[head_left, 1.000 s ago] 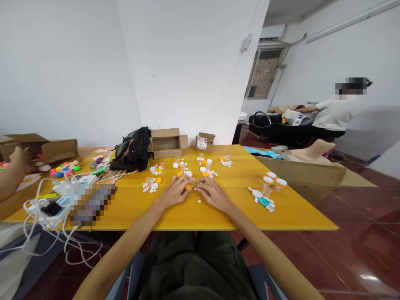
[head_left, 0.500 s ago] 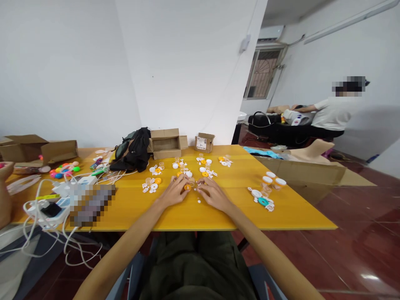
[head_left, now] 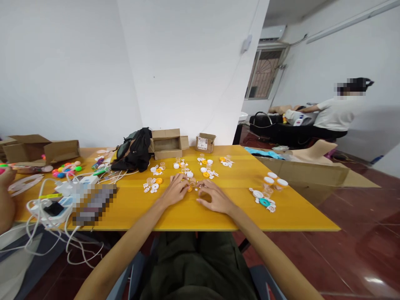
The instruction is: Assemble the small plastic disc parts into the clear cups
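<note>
My left hand [head_left: 176,189] rests on the yellow table [head_left: 187,218], its fingertips around an orange ring-like part [head_left: 190,188] beside a small clear cup [head_left: 193,181]. Whether it grips the ring is hard to see. To the right, my right hand [head_left: 215,196] has thumb and fingers apart, curved beside a few tiny white pieces [head_left: 196,189]. Just beyond both hands lie white discs [head_left: 189,174] and an orange disc [head_left: 206,175] with white cut-out parts [head_left: 213,173].
More part clusters lie around, one with a teal ring [head_left: 264,202]. Lidded cups [head_left: 282,183] stand right. Behind are a black bag [head_left: 137,150] and open cardboard box [head_left: 167,143]. Cables and a power strip [head_left: 78,187] lie left. Another person's hand [head_left: 6,177] shows far left; a person sits far right.
My right hand's thumb has dropped and opened away from its fingers. The small white piece in front of it no longer shows. My left hand has shifted slightly over the orange part.
</note>
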### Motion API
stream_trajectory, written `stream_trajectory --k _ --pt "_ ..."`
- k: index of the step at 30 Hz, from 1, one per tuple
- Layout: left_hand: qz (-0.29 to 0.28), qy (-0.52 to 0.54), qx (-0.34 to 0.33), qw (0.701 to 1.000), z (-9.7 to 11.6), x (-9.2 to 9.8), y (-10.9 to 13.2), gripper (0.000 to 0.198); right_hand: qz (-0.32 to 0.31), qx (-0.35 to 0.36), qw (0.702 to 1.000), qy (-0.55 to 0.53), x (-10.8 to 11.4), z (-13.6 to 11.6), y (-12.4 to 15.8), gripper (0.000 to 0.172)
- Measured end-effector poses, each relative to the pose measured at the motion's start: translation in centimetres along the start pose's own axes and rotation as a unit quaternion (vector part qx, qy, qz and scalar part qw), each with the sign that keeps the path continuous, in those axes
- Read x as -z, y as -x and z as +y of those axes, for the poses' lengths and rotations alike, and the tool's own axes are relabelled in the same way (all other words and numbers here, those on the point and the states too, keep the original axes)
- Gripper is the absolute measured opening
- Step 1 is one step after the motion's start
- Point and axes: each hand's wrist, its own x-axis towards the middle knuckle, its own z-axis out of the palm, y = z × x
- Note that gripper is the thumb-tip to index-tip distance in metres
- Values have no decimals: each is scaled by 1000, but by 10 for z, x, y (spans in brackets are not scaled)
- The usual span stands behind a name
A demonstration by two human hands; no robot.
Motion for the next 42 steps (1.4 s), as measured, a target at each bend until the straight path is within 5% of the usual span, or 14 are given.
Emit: stream_trajectory --k 42 --pt "-42 41 1 998 5 5 0 8 -16 -1 1000 -27 -2 2 0 9"
